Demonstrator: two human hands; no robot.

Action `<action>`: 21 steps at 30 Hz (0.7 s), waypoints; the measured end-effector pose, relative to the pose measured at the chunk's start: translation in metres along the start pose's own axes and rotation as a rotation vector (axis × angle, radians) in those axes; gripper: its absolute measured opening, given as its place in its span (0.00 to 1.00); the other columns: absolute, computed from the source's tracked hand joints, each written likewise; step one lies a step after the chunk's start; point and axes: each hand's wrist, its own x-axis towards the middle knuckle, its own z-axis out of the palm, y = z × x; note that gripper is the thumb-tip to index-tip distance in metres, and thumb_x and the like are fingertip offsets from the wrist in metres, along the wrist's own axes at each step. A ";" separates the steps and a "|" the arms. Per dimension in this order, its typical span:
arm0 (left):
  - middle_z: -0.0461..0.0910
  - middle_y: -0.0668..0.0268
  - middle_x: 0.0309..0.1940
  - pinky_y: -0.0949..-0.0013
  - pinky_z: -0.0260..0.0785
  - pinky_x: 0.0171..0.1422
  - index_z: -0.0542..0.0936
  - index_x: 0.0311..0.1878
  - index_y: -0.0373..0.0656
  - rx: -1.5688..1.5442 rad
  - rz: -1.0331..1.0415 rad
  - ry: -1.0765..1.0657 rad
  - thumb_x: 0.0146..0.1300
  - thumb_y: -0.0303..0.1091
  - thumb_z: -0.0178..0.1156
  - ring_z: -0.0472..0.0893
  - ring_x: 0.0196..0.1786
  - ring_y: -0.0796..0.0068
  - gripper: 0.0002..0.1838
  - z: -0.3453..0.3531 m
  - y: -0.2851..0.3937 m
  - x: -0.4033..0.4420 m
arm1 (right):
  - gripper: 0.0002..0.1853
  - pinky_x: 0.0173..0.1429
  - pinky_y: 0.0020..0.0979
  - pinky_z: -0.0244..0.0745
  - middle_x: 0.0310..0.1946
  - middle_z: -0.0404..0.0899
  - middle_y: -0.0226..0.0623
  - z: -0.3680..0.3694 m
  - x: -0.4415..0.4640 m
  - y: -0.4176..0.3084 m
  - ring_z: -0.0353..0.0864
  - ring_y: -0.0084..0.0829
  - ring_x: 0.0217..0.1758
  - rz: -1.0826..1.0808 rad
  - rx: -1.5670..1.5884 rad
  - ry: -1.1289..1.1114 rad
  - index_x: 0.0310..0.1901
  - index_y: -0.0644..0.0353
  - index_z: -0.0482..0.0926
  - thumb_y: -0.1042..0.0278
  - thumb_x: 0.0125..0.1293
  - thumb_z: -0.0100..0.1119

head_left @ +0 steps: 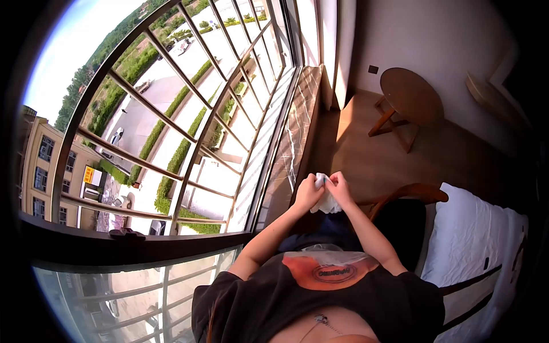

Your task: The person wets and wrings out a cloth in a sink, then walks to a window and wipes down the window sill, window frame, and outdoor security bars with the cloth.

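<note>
A crumpled white cloth, thin and soft-looking, is held in front of my body at waist height. My left hand is closed on its left side, the fingers curled around it. On the other side my right hand pinches the upper edge, with thumb and fingers pressed together. Both hands are close to each other, and the lower part of the cloth hangs between them. Whether it is a rag or a wipe I cannot tell.
To the left is a window with metal bars and a dark marble sill. A round wooden table stands ahead on the wood floor. At right are a wooden-armed chair and white bedding.
</note>
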 end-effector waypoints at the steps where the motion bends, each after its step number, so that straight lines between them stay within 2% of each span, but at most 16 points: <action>1: 0.76 0.45 0.29 0.52 0.68 0.39 0.69 0.37 0.36 -0.029 -0.007 0.013 0.49 0.36 0.60 0.77 0.37 0.45 0.17 0.000 -0.002 0.028 | 0.10 0.41 0.26 0.73 0.30 0.77 0.33 0.001 0.028 0.013 0.76 0.22 0.35 -0.050 0.147 -0.041 0.39 0.63 0.69 0.71 0.58 0.58; 2: 0.76 0.45 0.30 0.52 0.67 0.39 0.69 0.37 0.37 -0.037 -0.012 0.049 0.49 0.36 0.60 0.76 0.38 0.45 0.17 0.002 -0.001 0.058 | 0.11 0.42 0.25 0.73 0.31 0.78 0.33 0.001 0.058 0.026 0.77 0.23 0.36 -0.098 0.295 -0.084 0.41 0.63 0.69 0.72 0.58 0.58; 3: 0.76 0.46 0.31 0.52 0.67 0.39 0.69 0.38 0.37 0.015 -0.033 0.063 0.50 0.36 0.60 0.76 0.38 0.45 0.16 -0.001 0.007 0.085 | 0.16 0.43 0.26 0.73 0.34 0.79 0.35 -0.013 0.081 0.017 0.78 0.24 0.38 -0.023 0.311 -0.190 0.47 0.64 0.68 0.71 0.58 0.57; 5: 0.77 0.49 0.32 0.51 0.67 0.38 0.68 0.38 0.38 0.121 -0.061 0.088 0.51 0.37 0.59 0.76 0.38 0.46 0.16 -0.007 0.032 0.138 | 0.17 0.44 0.26 0.73 0.35 0.79 0.35 -0.042 0.125 0.000 0.78 0.23 0.40 0.122 0.458 -0.305 0.50 0.64 0.68 0.72 0.60 0.56; 6: 0.76 0.53 0.33 0.53 0.68 0.37 0.69 0.38 0.39 0.182 0.008 0.130 0.52 0.36 0.59 0.77 0.37 0.50 0.15 -0.001 0.039 0.164 | 0.18 0.44 0.25 0.73 0.35 0.79 0.35 -0.054 0.155 -0.005 0.78 0.23 0.40 0.184 0.527 -0.361 0.52 0.64 0.67 0.72 0.60 0.56; 8: 0.74 0.57 0.32 0.56 0.69 0.36 0.69 0.37 0.40 0.261 0.250 0.190 0.52 0.36 0.60 0.76 0.36 0.53 0.14 0.016 0.042 0.213 | 0.12 0.39 0.23 0.71 0.31 0.78 0.32 -0.064 0.204 0.014 0.76 0.19 0.35 0.206 0.540 -0.205 0.45 0.66 0.73 0.71 0.61 0.55; 11: 0.72 0.63 0.30 0.62 0.71 0.36 0.72 0.38 0.43 0.413 0.467 0.117 0.50 0.35 0.61 0.76 0.37 0.62 0.13 0.036 0.064 0.268 | 0.10 0.35 0.22 0.68 0.27 0.76 0.29 -0.067 0.268 0.036 0.72 0.17 0.30 0.367 0.577 0.027 0.34 0.67 0.78 0.68 0.63 0.53; 12: 0.72 0.63 0.31 0.63 0.72 0.36 0.72 0.39 0.44 0.437 0.529 0.066 0.50 0.35 0.61 0.77 0.37 0.63 0.13 0.039 0.074 0.282 | 0.10 0.35 0.23 0.68 0.28 0.76 0.29 -0.072 0.285 0.032 0.72 0.17 0.31 0.348 0.605 0.070 0.36 0.67 0.77 0.68 0.63 0.51; 14: 0.73 0.64 0.34 0.64 0.72 0.38 0.73 0.41 0.44 0.459 0.547 0.036 0.51 0.34 0.60 0.76 0.37 0.64 0.14 0.048 0.078 0.307 | 0.11 0.38 0.24 0.68 0.30 0.77 0.29 -0.079 0.321 0.025 0.72 0.18 0.34 0.360 0.547 0.114 0.38 0.67 0.77 0.67 0.64 0.51; 15: 0.73 0.63 0.40 0.64 0.73 0.39 0.73 0.46 0.45 0.455 0.533 0.013 0.51 0.34 0.59 0.76 0.37 0.62 0.17 0.048 0.076 0.324 | 0.11 0.39 0.23 0.68 0.32 0.77 0.29 -0.080 0.343 0.021 0.72 0.18 0.36 0.329 0.587 0.073 0.40 0.67 0.77 0.68 0.64 0.51; 18: 0.71 0.61 0.42 0.63 0.73 0.35 0.74 0.44 0.45 0.520 0.466 0.072 0.49 0.34 0.59 0.75 0.36 0.62 0.16 0.048 0.066 0.385 | 0.12 0.44 0.23 0.68 0.37 0.77 0.30 -0.080 0.402 0.014 0.73 0.19 0.39 0.246 0.689 -0.039 0.45 0.67 0.76 0.69 0.64 0.52; 19: 0.69 0.58 0.45 0.61 0.73 0.34 0.73 0.49 0.49 0.534 0.448 0.061 0.47 0.36 0.60 0.76 0.36 0.58 0.22 0.047 0.060 0.406 | 0.13 0.45 0.23 0.68 0.38 0.77 0.30 -0.080 0.424 0.009 0.73 0.19 0.40 0.216 0.717 -0.064 0.47 0.67 0.75 0.69 0.64 0.53; 21: 0.68 0.55 0.49 0.59 0.74 0.36 0.70 0.55 0.52 0.527 0.367 0.021 0.48 0.38 0.61 0.77 0.39 0.54 0.27 0.043 0.054 0.449 | 0.17 0.48 0.23 0.68 0.43 0.77 0.32 -0.077 0.477 0.010 0.74 0.21 0.43 0.188 0.766 -0.133 0.52 0.67 0.73 0.72 0.62 0.54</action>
